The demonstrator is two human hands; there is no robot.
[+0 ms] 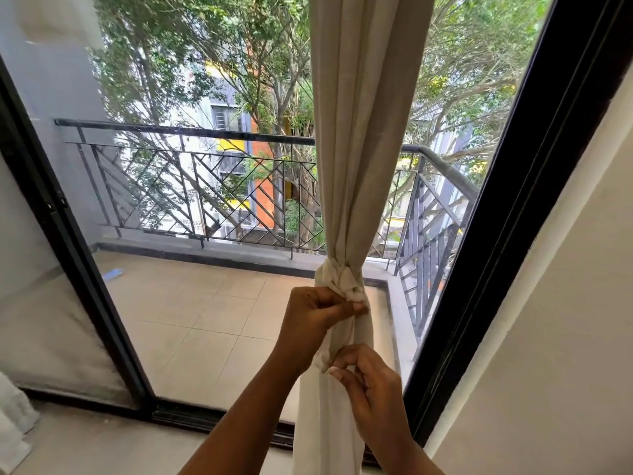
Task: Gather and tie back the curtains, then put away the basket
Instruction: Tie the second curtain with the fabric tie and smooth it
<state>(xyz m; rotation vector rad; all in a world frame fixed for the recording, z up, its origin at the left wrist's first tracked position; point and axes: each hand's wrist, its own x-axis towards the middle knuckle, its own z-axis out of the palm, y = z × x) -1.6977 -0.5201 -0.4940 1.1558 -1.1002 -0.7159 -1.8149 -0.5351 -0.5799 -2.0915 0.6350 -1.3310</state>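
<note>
The left hand (317, 311) pinches the fabric just under the knot (342, 277); the right hand (363, 375), lower, pinches a loose tail of the same cloth. The curtain (363, 132), beige and hanging in front of the glass door (205, 303), is already gathered into one column and knotted at mid-height. I'd judge this curtain nearly finished, only the ends needing a tidy. No basket is in view, so that step looks undone.

curtain: beige matt woven cloth curtain (363, 132), soft folds, knotted
door frame: black frame (534, 186), smooth, slight sheen
pane: clear glossy glass (171, 97)
railing: dark metal balcony railing (191, 173), painted
floor: pale matt balcony tiles (212, 320)
wall: off-white matt wall (565, 337)
</note>
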